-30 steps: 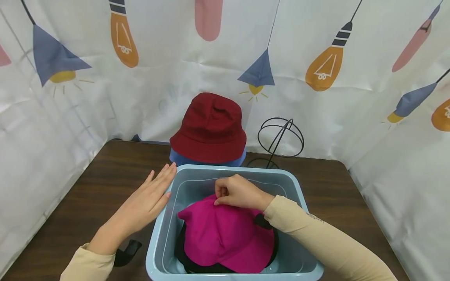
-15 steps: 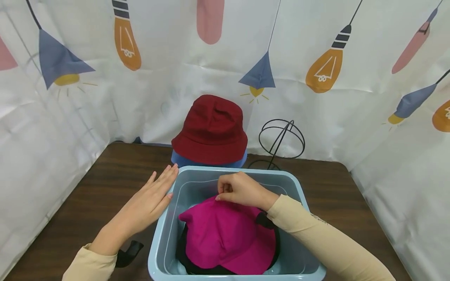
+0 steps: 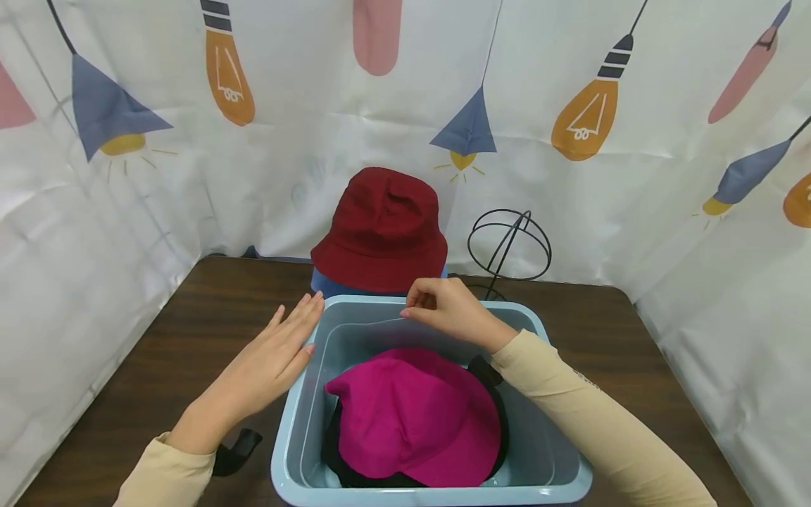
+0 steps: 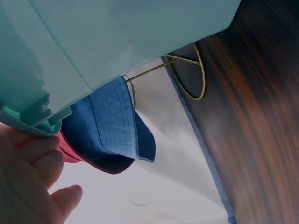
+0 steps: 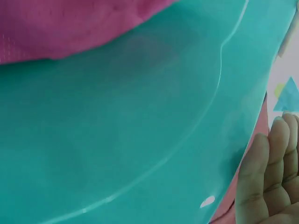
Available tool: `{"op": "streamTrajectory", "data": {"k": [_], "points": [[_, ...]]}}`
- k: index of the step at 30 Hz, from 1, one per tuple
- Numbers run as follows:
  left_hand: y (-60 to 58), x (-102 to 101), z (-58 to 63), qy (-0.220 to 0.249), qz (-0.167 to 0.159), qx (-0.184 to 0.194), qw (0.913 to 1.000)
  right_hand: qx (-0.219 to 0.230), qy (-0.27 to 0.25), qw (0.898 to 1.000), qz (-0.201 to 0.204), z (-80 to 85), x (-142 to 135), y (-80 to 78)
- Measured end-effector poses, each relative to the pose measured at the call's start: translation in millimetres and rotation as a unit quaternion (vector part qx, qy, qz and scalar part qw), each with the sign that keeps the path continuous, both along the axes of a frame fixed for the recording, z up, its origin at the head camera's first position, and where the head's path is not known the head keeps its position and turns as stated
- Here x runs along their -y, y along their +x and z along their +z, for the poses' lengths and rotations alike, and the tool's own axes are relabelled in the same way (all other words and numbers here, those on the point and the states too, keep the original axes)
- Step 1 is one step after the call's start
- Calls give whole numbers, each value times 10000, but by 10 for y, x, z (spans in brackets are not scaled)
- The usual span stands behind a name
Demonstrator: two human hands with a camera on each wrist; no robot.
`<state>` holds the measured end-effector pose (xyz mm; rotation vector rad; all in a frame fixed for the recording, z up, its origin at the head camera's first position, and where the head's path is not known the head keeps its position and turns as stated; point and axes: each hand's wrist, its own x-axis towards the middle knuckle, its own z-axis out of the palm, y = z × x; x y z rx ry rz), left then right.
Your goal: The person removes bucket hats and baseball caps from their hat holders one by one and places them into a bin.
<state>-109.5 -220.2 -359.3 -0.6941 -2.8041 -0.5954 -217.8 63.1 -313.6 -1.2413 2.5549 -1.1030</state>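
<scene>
A light blue plastic tub (image 3: 431, 495) holds a magenta cap (image 3: 418, 415), with a black brim (image 3: 336, 461) showing beneath it. My left hand (image 3: 262, 366), its fingers extended, rests on the tub's far left corner. In the left wrist view, its fingertips (image 4: 49, 165) lie right at the rim. Above the tub's far side hovers my right hand (image 3: 456, 310), apart from the cap, with loosely bent fingers and nothing held. The right wrist view shows its fingers (image 5: 254, 177) fairly straight, while the magenta cap (image 5: 79, 25) lies at upper left.
Behind the tub sit a dark red bucket hat (image 3: 383, 232) and a blue hat (image 3: 326, 284) under it. A black wire hat stand (image 3: 507, 246) rises to their right. The dark wooden table (image 3: 158, 352) backs onto a white patterned curtain (image 3: 285, 176).
My right hand has let go of the magenta cap's top and moved up, away and slightly right. The cap's crown has settled into a rounder shape. My left hand stays at the rim.
</scene>
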Motion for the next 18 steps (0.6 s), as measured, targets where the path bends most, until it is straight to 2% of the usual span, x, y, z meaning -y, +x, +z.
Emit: {"op": "streamTrajectory", "data": {"k": [12, 18], "points": [[11, 1, 30, -58, 66, 158, 9998, 251, -405, 9967, -655, 130, -83, -182], [16, -11, 46, -149, 111, 126, 9997, -13, -550, 9935, -996, 190, -135, -311]]}}
